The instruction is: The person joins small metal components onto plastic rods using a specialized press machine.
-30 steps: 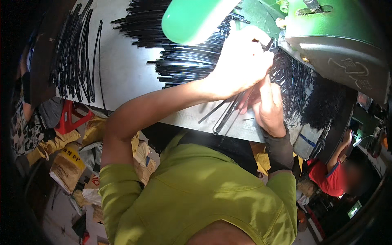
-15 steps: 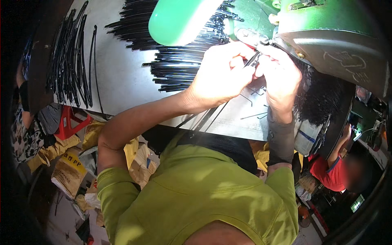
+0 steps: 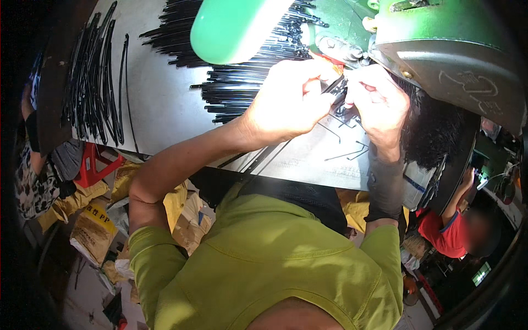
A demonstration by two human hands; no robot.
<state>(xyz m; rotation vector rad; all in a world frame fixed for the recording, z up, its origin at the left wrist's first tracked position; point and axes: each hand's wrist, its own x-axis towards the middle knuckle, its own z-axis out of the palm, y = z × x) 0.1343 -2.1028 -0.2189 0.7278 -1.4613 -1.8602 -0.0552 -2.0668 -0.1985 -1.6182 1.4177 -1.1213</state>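
Observation:
My left hand (image 3: 289,104) is closed around thin black strips (image 3: 333,86), whose near ends jut out past the thumb and forefinger. Their long tails (image 3: 263,158) slant down below the palm toward the table edge. Facing it, my right hand (image 3: 380,107) is bent into a pinch close to the strip ends; whatever small thing sits between its fingertips is too bright and small to name. Both hands are just below a metal part (image 3: 344,49) of a green machine (image 3: 440,49). Short bent black pieces (image 3: 349,151) lie on the metal table (image 3: 159,104) under my right hand.
A large pile of black strips (image 3: 236,91) lies beyond my left hand, another bundle (image 3: 96,82) at far left. A rounded green panel (image 3: 231,33) overhangs the pile. Dark bristly strips (image 3: 434,132) hang at right. A red stool (image 3: 96,165), sacks (image 3: 93,231) and another person (image 3: 445,231) are around.
My right hand has drawn slightly right and toward me, away from the metal part. My left hand has shifted a little left, still gripping the strips, and a gap has opened between the hands.

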